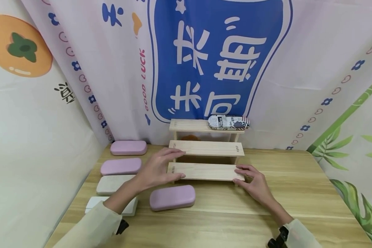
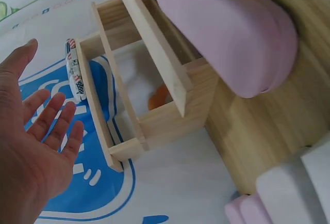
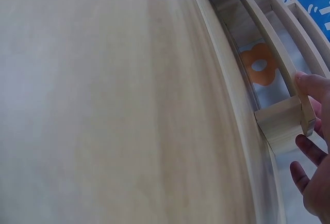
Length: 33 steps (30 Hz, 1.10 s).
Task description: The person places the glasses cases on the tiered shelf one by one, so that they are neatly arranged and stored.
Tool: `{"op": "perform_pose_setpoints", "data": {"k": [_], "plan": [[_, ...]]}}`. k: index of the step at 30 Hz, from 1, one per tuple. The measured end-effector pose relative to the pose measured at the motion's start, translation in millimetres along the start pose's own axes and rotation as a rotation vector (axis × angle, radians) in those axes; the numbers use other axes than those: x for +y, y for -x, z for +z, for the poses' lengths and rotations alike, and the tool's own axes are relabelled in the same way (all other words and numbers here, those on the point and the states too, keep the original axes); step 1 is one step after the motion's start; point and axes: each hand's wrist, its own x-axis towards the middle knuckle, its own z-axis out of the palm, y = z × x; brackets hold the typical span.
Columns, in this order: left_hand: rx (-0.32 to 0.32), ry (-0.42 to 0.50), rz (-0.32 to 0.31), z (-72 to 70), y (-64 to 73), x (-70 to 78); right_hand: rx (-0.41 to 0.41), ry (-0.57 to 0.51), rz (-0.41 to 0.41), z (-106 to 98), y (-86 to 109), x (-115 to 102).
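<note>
A three-step wooden display rack (image 1: 206, 171) stands at the back of the table. Its right end, on the lowest board, is pinched by my right hand (image 1: 255, 182), with the thumb on the front edge (image 3: 296, 92). My left hand (image 1: 156, 168) hovers by the rack's left end, fingers spread and apart from the wood in the left wrist view. A newsprint-patterned glasses case (image 1: 228, 122) lies on the right part of the top board. In front of the lowest board, a purple glasses case (image 1: 172, 198) rests on the table.
Along the table's left side lie two more purple cases (image 1: 128, 147), a pale grey case (image 1: 113, 185) and a white box (image 1: 131, 208), partly behind my left forearm. A printed curtain (image 1: 272, 113) hangs right behind the rack.
</note>
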Motion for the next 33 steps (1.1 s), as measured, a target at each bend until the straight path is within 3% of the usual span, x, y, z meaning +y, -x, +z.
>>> {"op": "perform_pose_setpoints", "data": {"k": [8, 15, 24, 33], "plan": [[-0.038, 0.005, -0.058, 1.6, 24.4, -3.9, 0.002, -0.010, -0.003, 1, -0.1, 2], [-0.027, 0.009, -0.051, 4.8, 41.2, -10.2, 0.005, -0.009, 0.002, 1, -0.1, 2], [-0.084, 0.051, -0.152, 16.6, 68.6, -15.6, 0.007, -0.006, -0.004, 2, 0.4, 0], [-0.102, -0.032, -0.127, 28.3, 84.6, -21.3, 0.016, -0.036, -0.009, 2, 0.3, 2]]}}
